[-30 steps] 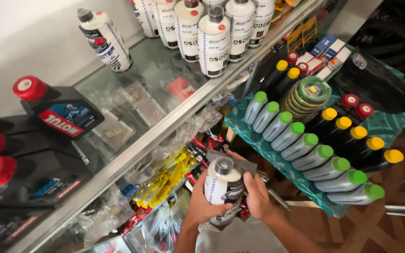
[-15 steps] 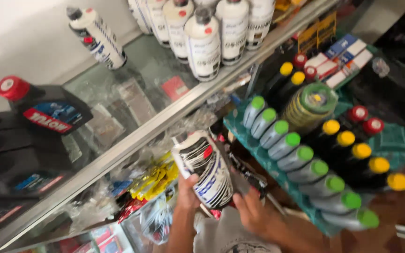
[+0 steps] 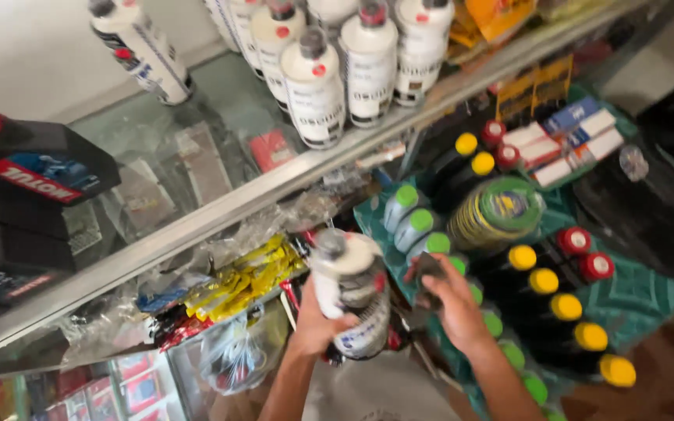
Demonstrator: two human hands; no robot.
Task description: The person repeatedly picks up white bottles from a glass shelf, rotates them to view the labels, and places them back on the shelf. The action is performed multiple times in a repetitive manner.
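The left hand [image 3: 317, 327] is wrapped around a white spray can [image 3: 351, 292], held upright below the glass shelf [image 3: 220, 204]. At three o'clock, the right hand [image 3: 454, 308] pinches its dark cap [image 3: 429, 269], off the can; recapping remains.

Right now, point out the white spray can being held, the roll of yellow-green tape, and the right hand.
white spray can [image 3: 350, 292], head view, on its body above the left hand's fingers.
roll of yellow-green tape [image 3: 497, 212], head view, on its flat top face.
right hand [image 3: 450, 300], head view, on its back.
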